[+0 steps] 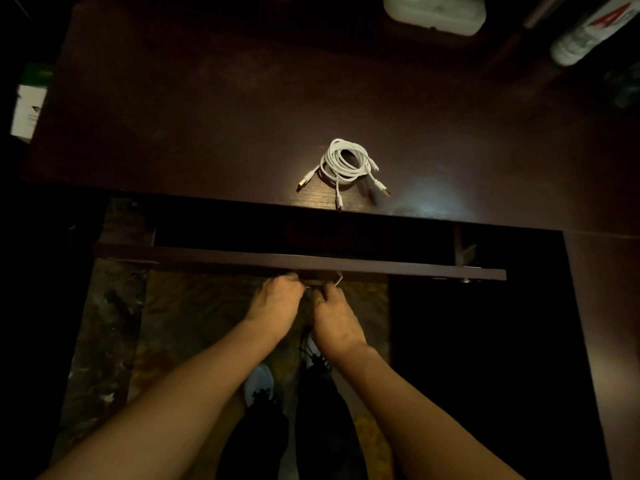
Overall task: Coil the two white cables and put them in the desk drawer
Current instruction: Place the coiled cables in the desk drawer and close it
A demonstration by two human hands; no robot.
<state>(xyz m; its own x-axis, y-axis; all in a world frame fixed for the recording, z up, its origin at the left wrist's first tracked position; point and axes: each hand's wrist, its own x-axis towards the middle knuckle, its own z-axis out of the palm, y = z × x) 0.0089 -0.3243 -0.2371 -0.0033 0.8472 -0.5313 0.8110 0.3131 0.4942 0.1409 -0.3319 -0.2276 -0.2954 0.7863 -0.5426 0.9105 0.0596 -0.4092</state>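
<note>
The white cables (pixel 343 167) lie coiled together on the desk (pixel 207 116), both hands gripping the drawer handle (pixel 323 284).

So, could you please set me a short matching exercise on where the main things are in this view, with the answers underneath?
Things:
1. white cables
2. drawer front
3. left hand
4. white case

Places or states:
A. at the far edge of the desk, top of the view
B. closed on the drawer handle, beside the right hand
C. coiled on the desktop near the front edge
D. pulled out from the desk, gap behind it

Pairs: 1-C, 2-D, 3-B, 4-A
</note>
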